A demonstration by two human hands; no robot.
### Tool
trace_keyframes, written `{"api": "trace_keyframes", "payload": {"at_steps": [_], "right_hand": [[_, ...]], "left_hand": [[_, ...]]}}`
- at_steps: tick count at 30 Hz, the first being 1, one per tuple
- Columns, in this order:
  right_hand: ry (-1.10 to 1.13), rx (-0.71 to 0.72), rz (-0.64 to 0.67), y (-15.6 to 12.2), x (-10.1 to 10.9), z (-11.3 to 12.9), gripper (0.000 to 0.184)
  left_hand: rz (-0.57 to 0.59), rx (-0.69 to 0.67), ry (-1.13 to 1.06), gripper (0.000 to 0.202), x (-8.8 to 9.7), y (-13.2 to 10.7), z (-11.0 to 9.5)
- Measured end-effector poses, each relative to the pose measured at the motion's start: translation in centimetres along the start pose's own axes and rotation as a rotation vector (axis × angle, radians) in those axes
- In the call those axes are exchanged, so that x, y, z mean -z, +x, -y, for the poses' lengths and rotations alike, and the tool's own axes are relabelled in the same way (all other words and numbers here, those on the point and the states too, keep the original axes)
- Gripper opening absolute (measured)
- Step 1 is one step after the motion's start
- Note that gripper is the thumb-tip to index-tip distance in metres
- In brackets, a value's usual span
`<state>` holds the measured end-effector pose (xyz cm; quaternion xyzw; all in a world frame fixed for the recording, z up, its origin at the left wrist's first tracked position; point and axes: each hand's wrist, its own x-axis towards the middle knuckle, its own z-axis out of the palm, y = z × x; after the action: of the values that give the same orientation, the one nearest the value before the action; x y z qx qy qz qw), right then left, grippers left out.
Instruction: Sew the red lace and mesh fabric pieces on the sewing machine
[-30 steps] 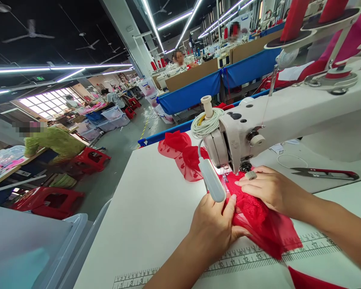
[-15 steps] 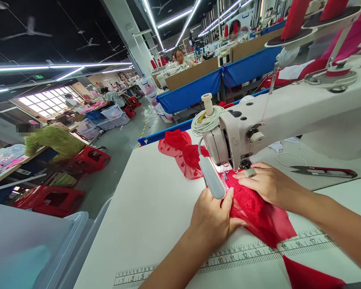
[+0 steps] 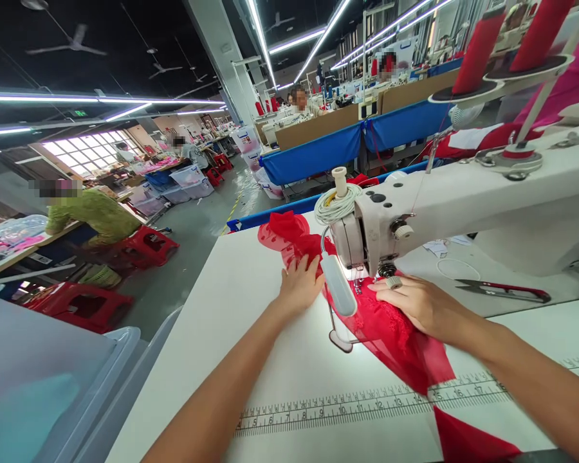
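Observation:
Red lace fabric (image 3: 395, 337) runs under the needle of a white sewing machine (image 3: 463, 199) and bunches up behind it (image 3: 289, 235). My left hand (image 3: 299, 286) reaches past the machine's white lamp (image 3: 338, 292) and rests on the bunched red fabric, fingers curled onto it. My right hand (image 3: 415, 305), with a ring on one finger, lies flat on the lace just right of the presser foot, fingers stretched out.
Red-handled thread snips (image 3: 502, 290) lie on the machine bed at right. A printed ruler (image 3: 367, 405) runs along the white table's (image 3: 251, 360) near edge. A translucent plastic bin (image 3: 43, 392) stands at left. Other people sit at benches beyond an aisle with red stools (image 3: 77, 302).
My left hand left the lace in front of the needle and moved forward to the bunched fabric behind the machine. The lace slid further under the foot. My right hand stayed put.

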<state>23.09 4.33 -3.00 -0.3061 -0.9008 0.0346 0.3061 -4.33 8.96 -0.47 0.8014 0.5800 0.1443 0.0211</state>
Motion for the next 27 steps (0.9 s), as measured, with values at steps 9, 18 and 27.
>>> {"api": "trace_keyframes", "payload": {"at_steps": [9, 18, 27], "right_hand": [[-0.102, 0.025, -0.201, 0.8, 0.4, -0.2, 0.036], [-0.066, 0.077, 0.044, 0.7, 1.0, 1.0, 0.035], [-0.062, 0.005, 0.241, 0.7, 2.8, 2.0, 0.030]], "left_hand": [[-0.095, -0.174, 0.049, 0.040, 1.0, -3.3, -2.3], [-0.119, -0.662, 0.224, 0.022, 1.0, -8.1, -8.0], [0.010, -0.761, 0.223, 0.027, 2.5, -10.0, -7.9]]}}
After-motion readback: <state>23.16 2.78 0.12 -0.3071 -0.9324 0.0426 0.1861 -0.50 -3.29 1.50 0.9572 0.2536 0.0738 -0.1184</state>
